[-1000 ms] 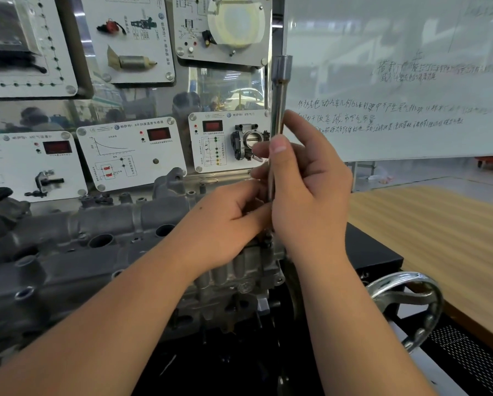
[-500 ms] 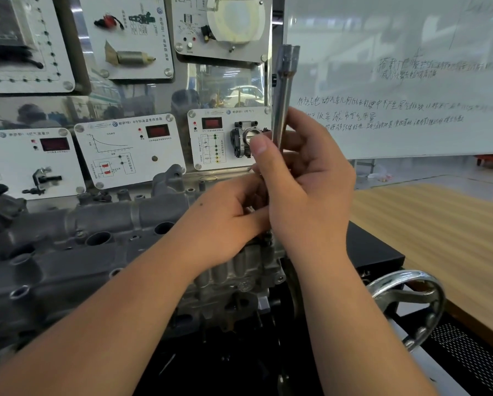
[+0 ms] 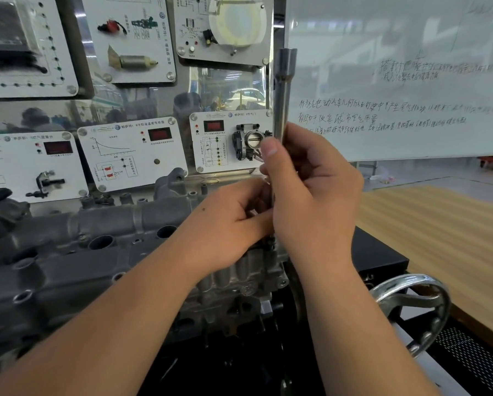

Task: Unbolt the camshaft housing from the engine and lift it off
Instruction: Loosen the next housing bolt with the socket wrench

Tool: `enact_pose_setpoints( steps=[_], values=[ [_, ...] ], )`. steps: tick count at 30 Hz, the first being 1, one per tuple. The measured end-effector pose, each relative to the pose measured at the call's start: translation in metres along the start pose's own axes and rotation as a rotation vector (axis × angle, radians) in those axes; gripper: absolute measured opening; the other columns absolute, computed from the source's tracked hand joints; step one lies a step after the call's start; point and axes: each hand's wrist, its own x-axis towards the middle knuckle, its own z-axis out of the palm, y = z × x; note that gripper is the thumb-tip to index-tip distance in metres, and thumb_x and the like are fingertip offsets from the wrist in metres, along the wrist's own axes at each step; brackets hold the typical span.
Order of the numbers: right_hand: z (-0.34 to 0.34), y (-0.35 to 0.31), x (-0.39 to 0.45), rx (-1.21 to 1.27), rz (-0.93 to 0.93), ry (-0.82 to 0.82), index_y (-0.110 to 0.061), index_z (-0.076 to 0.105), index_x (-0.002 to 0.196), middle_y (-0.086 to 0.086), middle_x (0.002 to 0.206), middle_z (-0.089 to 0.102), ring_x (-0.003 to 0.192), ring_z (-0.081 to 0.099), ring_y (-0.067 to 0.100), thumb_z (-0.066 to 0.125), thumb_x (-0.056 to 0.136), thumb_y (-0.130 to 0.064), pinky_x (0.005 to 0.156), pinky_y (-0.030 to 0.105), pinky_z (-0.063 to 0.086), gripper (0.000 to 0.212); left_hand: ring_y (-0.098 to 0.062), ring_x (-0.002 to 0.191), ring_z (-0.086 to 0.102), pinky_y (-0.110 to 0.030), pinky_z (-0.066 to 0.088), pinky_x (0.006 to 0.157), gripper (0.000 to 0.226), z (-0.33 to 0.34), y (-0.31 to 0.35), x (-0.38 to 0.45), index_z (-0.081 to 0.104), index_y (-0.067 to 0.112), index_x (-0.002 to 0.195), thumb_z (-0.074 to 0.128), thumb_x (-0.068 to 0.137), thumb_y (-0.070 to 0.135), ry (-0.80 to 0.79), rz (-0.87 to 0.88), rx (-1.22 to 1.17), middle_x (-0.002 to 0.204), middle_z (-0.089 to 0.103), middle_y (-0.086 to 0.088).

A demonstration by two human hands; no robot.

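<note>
The grey cast camshaft housing [image 3: 102, 224] lies across the top of the engine [image 3: 233, 284], running from the left edge to the middle. A long steel socket extension [image 3: 283, 90] stands upright over the housing's right end. My right hand [image 3: 311, 190] grips its shaft, thumb up along the front. My left hand [image 3: 228, 224] curls its fingers round the lower part of the shaft, just above the housing. The tool's lower tip and the bolt under it are hidden behind my hands.
White training panels with sensors and red displays [image 3: 131, 155] stand right behind the engine. A whiteboard [image 3: 396, 81] fills the upper right. A chrome handwheel [image 3: 411, 307] sticks out at the lower right beside a wooden table [image 3: 439, 232].
The extension has risen slightly, and my right thumb has slid up its shaft. My left hand stays at the lower shaft.
</note>
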Motion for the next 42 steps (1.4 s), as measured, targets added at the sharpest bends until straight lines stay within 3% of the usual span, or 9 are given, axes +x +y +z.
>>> enact_pose_setpoints(
  steps=[3, 6, 13, 19, 23, 26, 29, 37, 42],
  values=[
    [-0.0010, 0.0001, -0.0003, 0.021, 0.008, -0.037, -0.017, 0.072, 0.117, -0.010, 0.090, 0.075, 0.083, 0.072, 0.009, 0.058, 0.101, -0.025, 0.074, 0.026, 0.058, 0.022, -0.030, 0.097, 0.070, -0.056, 0.055, 0.085, 0.031, 0.0000, 0.0022, -0.0014, 0.069, 0.023, 0.109, 0.054, 0.093, 0.045, -0.015, -0.018, -0.038, 0.103, 0.074, -0.005],
    [0.0000, -0.0013, -0.0013, 0.042, 0.017, -0.049, -0.019, 0.060, 0.137, -0.009, 0.096, 0.076, 0.085, 0.072, 0.010, 0.056, 0.102, -0.025, 0.079, 0.038, 0.060, 0.036, -0.032, 0.089, 0.071, -0.057, 0.056, 0.081, 0.025, -0.0007, 0.0024, -0.0008, 0.070, 0.022, 0.103, 0.060, 0.090, 0.040, 0.009, -0.005, -0.040, 0.095, 0.074, -0.004],
    [-0.0010, -0.0018, -0.0005, -0.010, -0.002, -0.011, -0.014, 0.074, 0.117, -0.010, 0.090, 0.074, 0.085, 0.070, 0.005, 0.063, 0.097, -0.027, 0.076, 0.023, 0.056, 0.026, -0.030, 0.088, 0.070, -0.056, 0.055, 0.080, 0.028, -0.0002, 0.0020, 0.0004, 0.068, 0.017, 0.102, 0.059, 0.087, 0.040, 0.030, -0.001, -0.026, 0.094, 0.074, -0.004],
    [0.0000, -0.0019, -0.0006, 0.040, 0.028, -0.049, -0.023, 0.061, 0.135, -0.011, 0.095, 0.075, 0.085, 0.072, 0.009, 0.060, 0.099, -0.027, 0.079, 0.033, 0.060, 0.036, -0.030, 0.089, 0.070, -0.056, 0.055, 0.080, 0.027, -0.0006, 0.0000, 0.0016, 0.070, 0.016, 0.104, 0.061, 0.093, 0.039, 0.025, 0.014, -0.016, 0.094, 0.074, -0.004],
    [0.0006, -0.0032, -0.0005, 0.003, -0.020, -0.040, -0.034, 0.067, 0.118, -0.017, 0.096, 0.073, 0.088, 0.072, 0.007, 0.069, 0.093, -0.026, 0.078, 0.028, 0.059, 0.025, -0.031, 0.089, 0.071, -0.055, 0.057, 0.079, 0.034, 0.0004, 0.0008, 0.0016, 0.067, 0.017, 0.106, 0.064, 0.083, 0.041, 0.038, 0.004, -0.012, 0.095, 0.074, -0.004],
    [-0.0004, -0.0004, -0.0008, 0.014, -0.011, -0.039, -0.028, 0.071, 0.114, -0.013, 0.092, 0.074, 0.084, 0.072, 0.010, 0.061, 0.098, -0.025, 0.075, 0.035, 0.061, 0.019, -0.030, 0.090, 0.070, -0.057, 0.056, 0.082, 0.029, 0.0007, 0.0003, 0.0007, 0.068, 0.023, 0.102, 0.056, 0.088, 0.046, 0.026, -0.012, -0.053, 0.095, 0.074, -0.003],
    [-0.0019, 0.0004, 0.0002, 0.054, 0.047, -0.035, -0.021, 0.062, 0.133, -0.009, 0.097, 0.075, 0.085, 0.072, 0.011, 0.056, 0.101, -0.025, 0.079, 0.040, 0.060, 0.034, -0.031, 0.095, 0.070, -0.057, 0.055, 0.086, 0.028, 0.0005, 0.0005, 0.0005, 0.071, 0.024, 0.107, 0.055, 0.093, 0.043, 0.010, -0.018, -0.061, 0.099, 0.075, -0.006],
    [-0.0034, -0.0027, 0.0007, 0.003, -0.019, -0.057, -0.015, 0.074, 0.104, -0.011, 0.079, 0.069, 0.077, 0.069, 0.009, 0.062, 0.099, -0.022, 0.067, 0.017, 0.051, 0.016, -0.025, 0.089, 0.072, -0.056, 0.056, 0.081, 0.027, 0.0009, 0.0001, 0.0007, 0.068, 0.021, 0.103, 0.058, 0.092, 0.044, 0.028, 0.004, -0.042, 0.094, 0.075, 0.000],
    [-0.0029, -0.0028, 0.0010, 0.041, -0.003, -0.085, -0.021, 0.061, 0.137, -0.012, 0.095, 0.075, 0.084, 0.071, 0.006, 0.053, 0.103, -0.022, 0.074, 0.023, 0.057, 0.035, -0.024, 0.088, 0.071, -0.055, 0.056, 0.081, 0.030, -0.0002, 0.0017, 0.0010, 0.070, 0.024, 0.100, 0.056, 0.090, 0.048, 0.019, 0.010, -0.039, 0.093, 0.074, 0.001]
  ],
)
